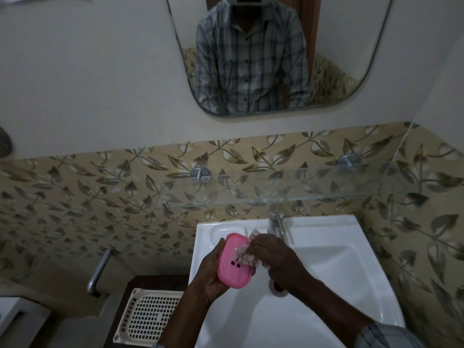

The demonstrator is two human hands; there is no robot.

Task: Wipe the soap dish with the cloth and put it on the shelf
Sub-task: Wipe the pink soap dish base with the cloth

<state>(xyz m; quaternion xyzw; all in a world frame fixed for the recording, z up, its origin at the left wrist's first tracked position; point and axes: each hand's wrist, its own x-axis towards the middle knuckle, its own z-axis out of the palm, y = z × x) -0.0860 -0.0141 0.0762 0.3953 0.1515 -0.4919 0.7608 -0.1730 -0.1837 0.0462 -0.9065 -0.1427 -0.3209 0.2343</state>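
A pink plastic soap dish (232,270) is held over the left side of the white sink (326,259), tilted with its slotted face towards me. My left hand (211,275) grips it from the left and underneath. My right hand (273,257) presses a crumpled pale patterned cloth (244,254) against the dish's right half. Above the sink runs a clear glass shelf (313,189) on round metal wall mounts, with nothing on it.
A chrome tap (276,222) stands at the sink's back edge, just behind my right hand. A cream perforated basket (148,315) sits on a dark stand left of the sink. A metal pipe (99,272) juts from the leaf-patterned tiles. A mirror (276,59) hangs above.
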